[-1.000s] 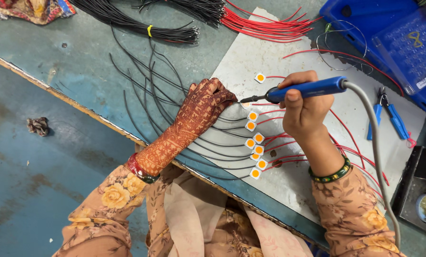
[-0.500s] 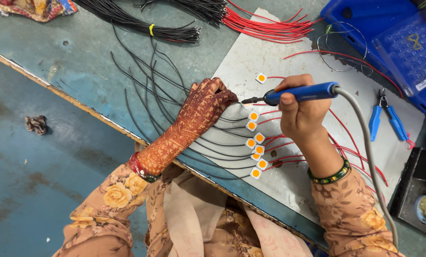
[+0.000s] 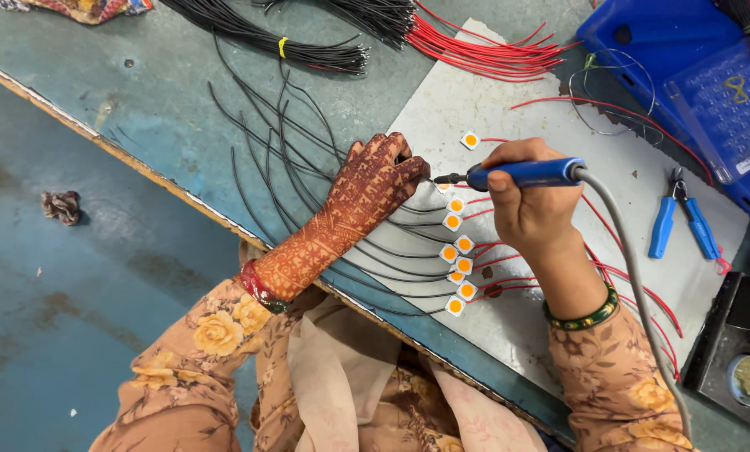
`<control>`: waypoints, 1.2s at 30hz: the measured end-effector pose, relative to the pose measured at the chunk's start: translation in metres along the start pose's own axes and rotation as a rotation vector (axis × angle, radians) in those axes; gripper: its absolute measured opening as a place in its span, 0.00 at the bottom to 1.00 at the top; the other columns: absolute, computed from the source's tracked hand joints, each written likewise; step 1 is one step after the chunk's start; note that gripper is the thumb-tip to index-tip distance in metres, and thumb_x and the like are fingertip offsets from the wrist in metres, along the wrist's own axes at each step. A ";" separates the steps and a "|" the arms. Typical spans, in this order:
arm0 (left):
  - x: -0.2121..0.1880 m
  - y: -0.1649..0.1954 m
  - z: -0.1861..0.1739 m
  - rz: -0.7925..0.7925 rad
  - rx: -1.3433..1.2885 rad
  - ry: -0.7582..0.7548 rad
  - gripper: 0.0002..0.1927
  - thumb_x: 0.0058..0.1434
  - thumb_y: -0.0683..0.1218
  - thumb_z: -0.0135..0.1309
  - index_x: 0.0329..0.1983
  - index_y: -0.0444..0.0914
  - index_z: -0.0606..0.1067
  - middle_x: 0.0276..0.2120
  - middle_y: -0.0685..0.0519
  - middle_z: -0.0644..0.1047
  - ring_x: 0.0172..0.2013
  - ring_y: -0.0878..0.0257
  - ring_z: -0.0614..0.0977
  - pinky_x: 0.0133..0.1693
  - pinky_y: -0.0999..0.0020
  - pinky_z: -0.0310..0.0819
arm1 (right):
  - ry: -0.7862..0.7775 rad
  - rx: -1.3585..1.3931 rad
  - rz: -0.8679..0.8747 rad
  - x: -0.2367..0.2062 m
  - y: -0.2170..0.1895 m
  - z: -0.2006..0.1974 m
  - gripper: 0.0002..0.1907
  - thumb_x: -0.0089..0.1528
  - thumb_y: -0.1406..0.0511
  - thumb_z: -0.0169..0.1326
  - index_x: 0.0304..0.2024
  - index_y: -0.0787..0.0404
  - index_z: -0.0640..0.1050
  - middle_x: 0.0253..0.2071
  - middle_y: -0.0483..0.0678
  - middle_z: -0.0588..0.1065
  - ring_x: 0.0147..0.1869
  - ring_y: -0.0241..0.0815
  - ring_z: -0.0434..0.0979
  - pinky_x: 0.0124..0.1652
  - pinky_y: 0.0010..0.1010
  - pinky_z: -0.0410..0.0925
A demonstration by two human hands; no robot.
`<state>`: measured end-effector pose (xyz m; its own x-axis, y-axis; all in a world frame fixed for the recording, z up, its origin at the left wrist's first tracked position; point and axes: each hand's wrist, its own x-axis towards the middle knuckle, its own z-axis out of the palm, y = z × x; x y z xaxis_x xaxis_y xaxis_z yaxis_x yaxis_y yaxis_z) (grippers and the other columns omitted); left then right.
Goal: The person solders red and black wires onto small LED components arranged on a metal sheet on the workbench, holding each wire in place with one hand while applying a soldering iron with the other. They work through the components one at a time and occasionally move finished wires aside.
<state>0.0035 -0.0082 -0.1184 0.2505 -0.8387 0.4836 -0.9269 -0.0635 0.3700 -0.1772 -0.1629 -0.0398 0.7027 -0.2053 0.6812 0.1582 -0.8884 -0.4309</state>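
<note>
floor: bare blue floor (image 3: 99, 285) along the left; one crumpled scrap (image 3: 61, 206) lies on it, well apart from us.
bench edge: the table edge (image 3: 141, 172) runs diagonally from upper left down toward lower right, passing under our left forearm.
black wires: loose black wires (image 3: 266, 142) fan across the open bench between the edge and our left hand; a tied black bundle (image 3: 291, 50) lies above, near the top.
left hand: our left hand (image 3: 371, 188) lies flat, fingers spread and pressed down on the black wire ends at the left border of the grey board (image 3: 509, 92). It grasps nothing.
task piece: a column of small white squares with orange centres (image 3: 457, 251) sits on the board between both hands, black leads going left, red leads right. One more square (image 3: 470, 140) lies apart above.
right hand: our right hand (image 3: 530, 205) is clenched around the blue soldering iron (image 3: 526, 174); its tip points left, just beside the left fingertips at the top of the column.
cable: grey cord (image 3: 634, 276) trails from the iron along our right forearm to the bottom.
open room: the upper board is bare; red wires (image 3: 492, 52) crowd its top edge.
right side: blue-handled cutters (image 3: 683, 222) lie near the board's right edge, with a blue tray (image 3: 643, 42) above and a dark stand (image 3: 739, 351) at lower right.
</note>
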 end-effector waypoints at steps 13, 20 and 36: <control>0.000 -0.001 0.005 0.003 0.001 0.019 0.10 0.56 0.47 0.60 0.41 0.51 0.79 0.38 0.57 0.71 0.43 0.58 0.75 0.43 0.55 0.66 | 0.178 0.052 0.100 0.001 -0.003 -0.027 0.31 0.80 0.46 0.43 0.42 0.69 0.72 0.34 0.49 0.74 0.28 0.34 0.76 0.29 0.22 0.68; 0.004 0.002 -0.012 0.078 0.038 -0.031 0.09 0.57 0.50 0.59 0.42 0.51 0.79 0.41 0.56 0.71 0.46 0.57 0.73 0.46 0.52 0.65 | 0.428 0.111 0.105 -0.002 0.013 -0.056 0.34 0.78 0.43 0.43 0.45 0.72 0.67 0.35 0.55 0.71 0.26 0.39 0.70 0.25 0.26 0.66; 0.111 -0.096 -0.084 -0.323 0.461 -0.164 0.09 0.58 0.54 0.61 0.39 0.48 0.80 0.43 0.49 0.76 0.49 0.50 0.76 0.46 0.46 0.69 | 0.624 0.243 0.081 -0.030 0.042 -0.106 0.32 0.81 0.46 0.37 0.46 0.73 0.62 0.39 0.56 0.65 0.29 0.44 0.66 0.29 0.32 0.68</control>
<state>0.1441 -0.0497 -0.0340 0.5281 -0.8081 0.2609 -0.8458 -0.5279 0.0771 -0.2658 -0.2378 -0.0158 0.1976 -0.5313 0.8238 0.3242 -0.7577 -0.5664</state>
